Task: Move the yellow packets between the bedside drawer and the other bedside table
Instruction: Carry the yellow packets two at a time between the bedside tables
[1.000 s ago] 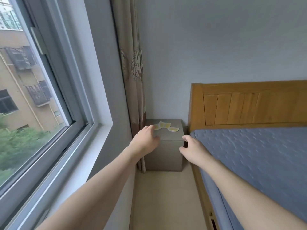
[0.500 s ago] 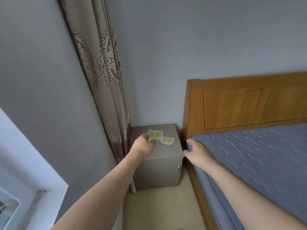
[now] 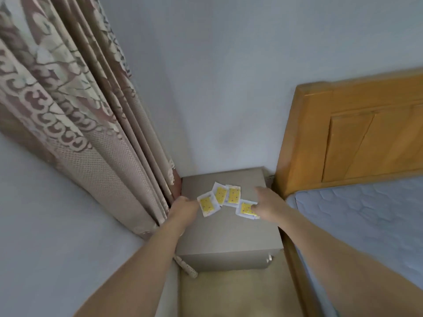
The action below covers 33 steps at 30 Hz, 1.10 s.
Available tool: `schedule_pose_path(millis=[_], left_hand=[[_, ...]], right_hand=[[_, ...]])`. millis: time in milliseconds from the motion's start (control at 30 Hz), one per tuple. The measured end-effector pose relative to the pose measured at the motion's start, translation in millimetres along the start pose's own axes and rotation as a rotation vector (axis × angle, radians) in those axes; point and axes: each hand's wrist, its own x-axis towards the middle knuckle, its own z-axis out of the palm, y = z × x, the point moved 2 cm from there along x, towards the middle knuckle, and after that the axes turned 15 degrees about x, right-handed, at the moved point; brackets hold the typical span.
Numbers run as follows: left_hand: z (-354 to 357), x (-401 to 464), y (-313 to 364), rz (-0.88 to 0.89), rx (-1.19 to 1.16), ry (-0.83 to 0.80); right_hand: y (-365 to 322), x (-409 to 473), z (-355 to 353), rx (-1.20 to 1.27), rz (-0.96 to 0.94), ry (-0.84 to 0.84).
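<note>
Several yellow packets with white edges lie fanned out on top of the grey bedside table point(image 3: 229, 234). My left hand point(image 3: 184, 207) comes in from the left with curled fingers and pinches the corner of the leftmost packet point(image 3: 207, 203). Two more packets point(image 3: 220, 194) point(image 3: 233, 195) overlap in the middle of the fan. My right hand point(image 3: 269, 202) reaches in from the right with its thumb spread, and its fingertips rest on the edge of the rightmost packet point(image 3: 245, 209).
A patterned curtain point(image 3: 80, 110) hangs close to the table's left side. The wooden headboard point(image 3: 343, 138) and blue mattress point(image 3: 357, 216) border it on the right. The table front carries a small metal knob point(image 3: 270, 257). A narrow strip of beige floor point(image 3: 229, 294) runs below.
I have come closer and look down on the table. My right hand moved from the mattress edge onto the rightmost packet. My left hand shifted to the leftmost packet.
</note>
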Motion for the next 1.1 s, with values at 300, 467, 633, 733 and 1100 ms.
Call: schedule_pose_path(millis=[300, 467, 633, 733, 1100], left_hand=[[186.3, 290.1, -57.6, -0.272, -0.063, -0.13], [217.9, 326.2, -69.8, -0.567, 0.131, 0.067], [230.7, 338.3, -69.0, -0.651, 0.235, 0.097], [236.5, 345.6, -83.2, -0.65, 0.106, 0.069], [181.4, 262.7, -11.0, -0.158, -0.077, -0.013]], right_hand=[[115.5, 205.9, 119.2, -0.247, 0.215, -0.106], [174.0, 254.8, 168.5, -0.228, 0.333, -0.075], [182.8, 269.8, 171.3, -0.391, 0.311, 0.016], [179.7, 271.4, 166.6, -0.456, 0.367, 0.0], [120.7, 206.3, 93.5, 0.189, 0.561, 0.024]])
